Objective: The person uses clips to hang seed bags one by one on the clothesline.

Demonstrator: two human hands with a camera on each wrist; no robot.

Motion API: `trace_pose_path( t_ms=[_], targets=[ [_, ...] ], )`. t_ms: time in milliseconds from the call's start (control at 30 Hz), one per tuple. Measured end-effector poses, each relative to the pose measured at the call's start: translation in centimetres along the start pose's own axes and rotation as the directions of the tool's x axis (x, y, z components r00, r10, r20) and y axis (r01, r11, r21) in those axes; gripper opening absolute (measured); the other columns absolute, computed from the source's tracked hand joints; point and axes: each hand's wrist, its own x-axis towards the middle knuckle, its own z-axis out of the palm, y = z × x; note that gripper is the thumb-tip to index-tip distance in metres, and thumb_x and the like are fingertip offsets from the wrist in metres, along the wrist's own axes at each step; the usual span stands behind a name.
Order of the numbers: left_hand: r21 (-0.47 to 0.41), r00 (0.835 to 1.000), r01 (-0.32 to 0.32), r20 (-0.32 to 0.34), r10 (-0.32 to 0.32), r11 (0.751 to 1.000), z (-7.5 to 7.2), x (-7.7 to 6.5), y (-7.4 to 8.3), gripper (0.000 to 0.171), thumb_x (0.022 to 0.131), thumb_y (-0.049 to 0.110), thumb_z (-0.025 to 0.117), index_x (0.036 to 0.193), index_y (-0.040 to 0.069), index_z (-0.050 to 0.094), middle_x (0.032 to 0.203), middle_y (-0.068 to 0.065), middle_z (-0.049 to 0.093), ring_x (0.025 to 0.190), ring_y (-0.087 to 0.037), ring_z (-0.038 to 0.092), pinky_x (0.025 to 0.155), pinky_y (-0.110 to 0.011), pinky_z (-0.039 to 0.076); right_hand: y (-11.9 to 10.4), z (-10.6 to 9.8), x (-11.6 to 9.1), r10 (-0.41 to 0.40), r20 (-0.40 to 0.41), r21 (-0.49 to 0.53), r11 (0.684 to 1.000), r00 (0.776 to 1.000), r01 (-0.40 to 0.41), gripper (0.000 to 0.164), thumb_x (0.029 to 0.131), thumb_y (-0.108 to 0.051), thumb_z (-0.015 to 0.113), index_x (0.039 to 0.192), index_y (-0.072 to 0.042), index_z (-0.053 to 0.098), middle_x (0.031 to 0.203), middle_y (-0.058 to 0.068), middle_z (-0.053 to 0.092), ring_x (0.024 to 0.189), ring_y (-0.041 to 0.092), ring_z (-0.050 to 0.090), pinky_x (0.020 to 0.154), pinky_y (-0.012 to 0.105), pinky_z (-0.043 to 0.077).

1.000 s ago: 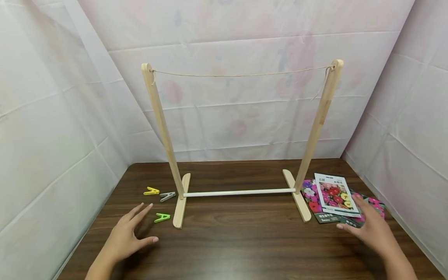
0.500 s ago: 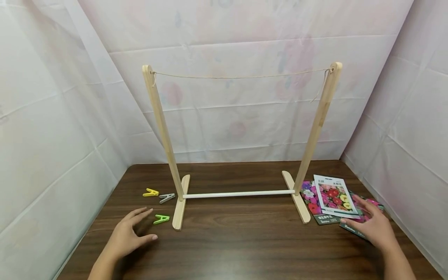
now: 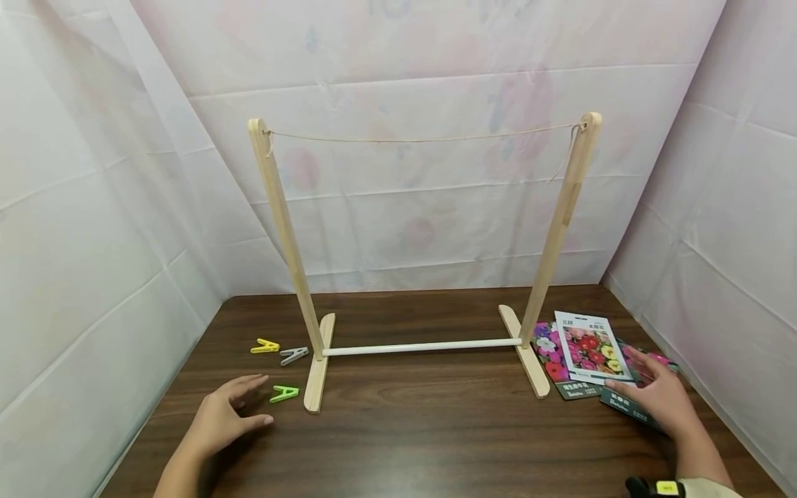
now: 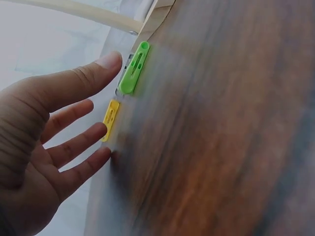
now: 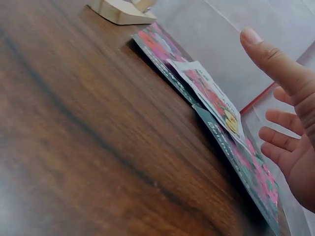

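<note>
Flower packets (image 3: 593,348) lay overlapping on the tabletop (image 3: 411,443), under the right hand (image 3: 663,398), whose fingers were loosely spread and held nothing. The left hand (image 3: 216,418), fingers likewise relaxed and free, was near a green clip (image 3: 284,393). Beyond lay a yellow clip (image 3: 265,346), a grey clip (image 3: 294,355) and, centrally, a wooden frame (image 3: 555,238) bearing string (image 3: 405,141).

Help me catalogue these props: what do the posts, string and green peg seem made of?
Posts: wood, smooth, seemingly unpainted; pale, with tone varying. String: perhaps natural fibre, matt; thin, tan, slightly sagging. Green peg: likely plastic, smooth; bright, even colour, moulded-looking hollows.
</note>
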Motion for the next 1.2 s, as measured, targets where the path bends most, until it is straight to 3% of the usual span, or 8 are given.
trace_pose_path(
  t_ms=[167, 300, 400, 500, 567, 667, 800, 1200],
  targets=[
    [-0.044, 0.999, 0.038, 0.003, -0.038, 0.998, 0.2, 0.2, -0.5, 0.071, 0.062, 0.025, 0.093, 0.125, 0.006, 0.066, 0.124, -0.012, 0.064, 0.098, -0.031, 0.066, 0.075, -0.030, 0.058, 0.5, -0.1, 0.6, 0.017, 0.053, 0.002, 1.000, 0.998, -0.017, 0.099, 0.085, -0.044, 0.075, 0.151, 0.007, 0.022, 0.141, 0.044, 0.030, 0.124, 0.061, 0.034, 0.094, 0.069, 0.038],
    [-0.075, 0.996, 0.084, 0.032, -0.082, 0.994, 0.4, 0.4, -0.9, 0.071, 0.063, 0.022, 0.093, 0.126, 0.006, 0.065, 0.123, -0.015, 0.064, 0.098, -0.029, 0.066, 0.076, -0.029, 0.057, 1.1, 0.2, 1.0, -0.002, 0.033, -0.005, 1.000, 0.999, 0.002, 0.096, 0.085, -0.041, 0.076, 0.147, 0.013, 0.026, 0.138, 0.044, 0.034, 0.120, 0.058, 0.041, 0.091, 0.061, 0.045],
    [-0.087, 0.993, 0.113, 0.047, -0.109, 0.990, 0.5, 0.5, -1.1, 0.068, 0.065, 0.019, 0.092, 0.126, 0.006, 0.066, 0.123, -0.016, 0.064, 0.098, -0.028, 0.067, 0.076, -0.028, 0.057, 1.6, 0.6, 1.2, 0.004, -0.010, -0.005, 1.000, 1.000, -0.004, 0.092, 0.084, -0.039, 0.077, 0.141, 0.018, 0.031, 0.135, 0.043, 0.040, 0.115, 0.055, 0.047, 0.079, 0.036, 0.055],
    [-0.088, 0.990, 0.137, 0.050, -0.133, 0.987, 0.7, 0.6, -1.2, 0.064, 0.066, 0.017, 0.091, 0.124, 0.006, 0.067, 0.120, -0.016, 0.066, 0.095, -0.027, 0.067, 0.076, -0.029, 0.057, 2.0, 1.0, 1.2, 0.004, -0.059, 0.007, 1.000, 0.998, -0.004, 0.089, 0.082, -0.035, 0.080, 0.137, 0.020, 0.036, 0.131, 0.042, 0.043, 0.110, 0.052, 0.052, 0.065, 0.012, 0.045],
    [-0.090, 0.988, 0.152, 0.051, -0.148, 0.984, 0.7, 0.6, -1.2, 0.063, 0.066, 0.017, 0.091, 0.123, 0.005, 0.068, 0.118, -0.017, 0.067, 0.092, -0.027, 0.068, 0.076, -0.031, 0.057, 2.3, 1.2, 1.3, -0.008, -0.083, 0.025, 1.000, 0.997, 0.010, 0.085, 0.081, -0.028, 0.082, 0.136, 0.020, 0.038, 0.129, 0.043, 0.045, 0.106, 0.048, 0.056, 0.062, 0.006, 0.040],
    [-0.090, 0.984, 0.174, 0.060, -0.169, 0.981, 0.8, 0.5, -1.2, 0.061, 0.067, 0.017, 0.091, 0.122, 0.004, 0.068, 0.115, -0.018, 0.067, 0.091, -0.028, 0.068, 0.077, -0.035, 0.057, 2.7, 1.4, 1.4, -0.021, -0.111, 0.039, 0.999, 0.994, 0.025, 0.078, 0.080, -0.018, 0.083, 0.134, 0.019, 0.041, 0.128, 0.042, 0.047, 0.093, 0.018, 0.063, 0.063, 0.004, 0.042],
    [-0.077, 0.977, 0.202, 0.080, -0.196, 0.976, 0.8, 0.5, -1.1, 0.059, 0.068, 0.019, 0.090, 0.122, 0.005, 0.069, 0.118, -0.019, 0.067, 0.092, -0.028, 0.068, 0.077, -0.036, 0.057, 3.2, 1.6, 1.4, -0.012, -0.132, 0.060, 0.998, 0.991, 0.020, 0.070, 0.079, -0.008, 0.081, 0.133, 0.019, 0.045, 0.125, 0.040, 0.051, 0.078, -0.017, 0.046, 0.063, 0.005, 0.045],
    [-0.010, 0.974, 0.207, 0.090, -0.206, 0.978, 1.1, 0.8, -0.8, 0.051, 0.070, 0.021, 0.089, 0.117, 0.008, 0.072, 0.116, -0.015, 0.068, 0.091, -0.026, 0.067, 0.076, -0.040, 0.057, 2.6, 1.4, 1.1, 0.049, -0.139, 0.100, 0.994, 0.989, -0.035, 0.057, 0.080, 0.010, 0.071, 0.130, 0.020, 0.046, 0.109, 0.034, 0.061, 0.070, -0.006, 0.053, 0.060, 0.012, 0.050]
  ],
)
